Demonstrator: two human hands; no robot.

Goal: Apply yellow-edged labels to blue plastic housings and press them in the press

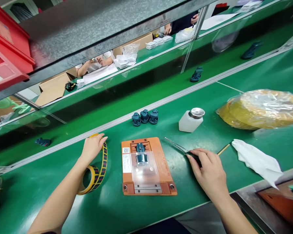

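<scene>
My left hand (94,147) pinches the upper end of a yellow tape strip (104,159) with dark labels on it; the strip curves down to its roll (89,185), left of an orange fixture (164,169). On that fixture sits a dark teal part (140,148), partly under a clear plate (145,177). To the right, my right hand (208,170) is closed on black-handled tweezers (176,144), whose tips point up and left. Three teal parts (144,116) stand in a row behind the fixture.
A white bottle (189,122) with a metal top stands at the back right. Beyond it lie a plastic-wrapped yellow bundle (263,109) and a white cloth (255,159). A metal rail (161,101) borders a green belt (122,110) carrying more parts. Other people's hands show across it.
</scene>
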